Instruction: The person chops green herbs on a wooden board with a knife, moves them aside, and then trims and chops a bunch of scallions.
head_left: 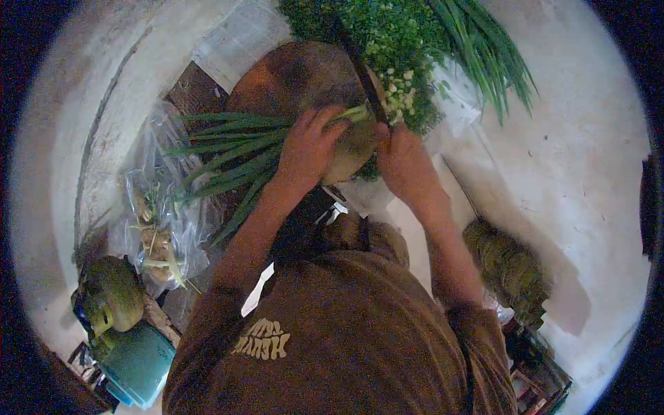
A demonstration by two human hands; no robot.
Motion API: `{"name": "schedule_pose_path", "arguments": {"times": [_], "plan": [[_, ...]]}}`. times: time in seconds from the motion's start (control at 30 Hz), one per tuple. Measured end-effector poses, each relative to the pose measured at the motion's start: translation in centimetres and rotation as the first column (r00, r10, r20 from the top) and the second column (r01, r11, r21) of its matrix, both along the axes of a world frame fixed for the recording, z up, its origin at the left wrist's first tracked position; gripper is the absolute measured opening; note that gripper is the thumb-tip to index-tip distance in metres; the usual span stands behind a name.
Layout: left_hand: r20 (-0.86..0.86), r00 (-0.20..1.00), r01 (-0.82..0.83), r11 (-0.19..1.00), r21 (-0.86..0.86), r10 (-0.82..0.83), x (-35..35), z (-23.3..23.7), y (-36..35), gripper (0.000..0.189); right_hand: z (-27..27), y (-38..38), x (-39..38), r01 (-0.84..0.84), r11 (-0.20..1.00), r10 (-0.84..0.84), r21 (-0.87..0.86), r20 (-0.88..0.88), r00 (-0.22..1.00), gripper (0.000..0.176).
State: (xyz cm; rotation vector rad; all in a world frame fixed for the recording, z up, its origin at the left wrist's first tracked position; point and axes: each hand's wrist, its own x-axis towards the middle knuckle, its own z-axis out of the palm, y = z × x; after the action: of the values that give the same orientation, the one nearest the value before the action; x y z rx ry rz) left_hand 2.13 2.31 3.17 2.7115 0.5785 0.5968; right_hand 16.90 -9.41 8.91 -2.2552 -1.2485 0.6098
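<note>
My left hand [310,149] is closed around a bunch of spring onions [238,149], pressing it on a round wooden chopping block [297,79]. The long green leaves trail off to the left, and the pale ends point right. My right hand [402,155] grips a knife [363,72] by its handle, which the fingers mostly hide. Its dark blade points away from me and lies across the pale ends, at the block's right side. Just beyond the blade lie chopped greens [398,45] with pale cut pieces [399,93] at their near edge.
More whole spring onions [484,52] lie at the upper right, partly over white plastic [458,86]. Newspaper [242,38] is behind the block. On the left are a clear plastic bag [166,200] with scraps, a green-brown pumpkin-like object [117,290] and a teal container [142,363].
</note>
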Motion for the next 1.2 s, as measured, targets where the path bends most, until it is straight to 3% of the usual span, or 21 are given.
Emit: {"name": "schedule_pose_path", "arguments": {"times": [0.13,0.23,0.43,0.53,0.67,0.83,1.0,1.17,1.2], "plan": [[0.005,1.000,0.007,0.999,0.033,-0.007,-0.1,-0.3,-0.1,0.039,2.9,-2.4,-1.6,0.035,0.999,-0.037,-0.030,-0.084,0.996,0.037],[0.006,1.000,-0.013,1.000,0.008,0.013,0.0,-0.7,-0.2,0.038,2.0,-3.2,-2.6,0.022,1.000,-0.022,-0.001,0.042,0.999,0.035],[-0.001,1.000,-0.008,1.000,-0.009,0.008,-0.2,-0.9,-0.1,0.036,2.9,-2.9,-3.4,0.066,0.991,-0.075,-0.116,-0.076,0.994,0.033],[0.026,1.000,0.007,1.000,-0.011,-0.007,-0.1,-0.9,0.1,0.036,1.4,-3.6,-3.9,0.038,0.998,-0.035,-0.044,0.083,0.996,0.034],[0.054,0.998,0.032,0.999,0.008,-0.032,-0.1,-0.7,0.4,0.035,-4.4,-2.4,-3.0,0.053,0.998,-0.053,0.026,0.009,0.999,0.031],[0.061,0.997,0.040,0.999,0.022,-0.041,-0.2,-0.9,0.4,0.035,0.8,0.3,-1.7,-0.012,1.000,0.013,0.015,-0.022,1.000,0.029],[0.067,0.997,0.043,0.999,0.028,-0.045,-0.2,-0.5,0.3,0.034,2.1,-1.8,-3.4,-0.018,0.999,0.012,0.042,0.136,0.991,0.033],[0.078,0.996,0.044,0.999,0.033,-0.046,-0.3,-0.7,0.4,0.036,-3.6,-0.1,-3.9,0.168,0.983,-0.166,-0.067,0.043,0.985,0.030],[0.087,0.995,0.035,0.999,0.030,-0.038,-0.3,-0.7,0.5,0.036,-3.9,0.7,-3.2,0.088,0.995,-0.091,0.035,0.081,0.993,0.030]]}}
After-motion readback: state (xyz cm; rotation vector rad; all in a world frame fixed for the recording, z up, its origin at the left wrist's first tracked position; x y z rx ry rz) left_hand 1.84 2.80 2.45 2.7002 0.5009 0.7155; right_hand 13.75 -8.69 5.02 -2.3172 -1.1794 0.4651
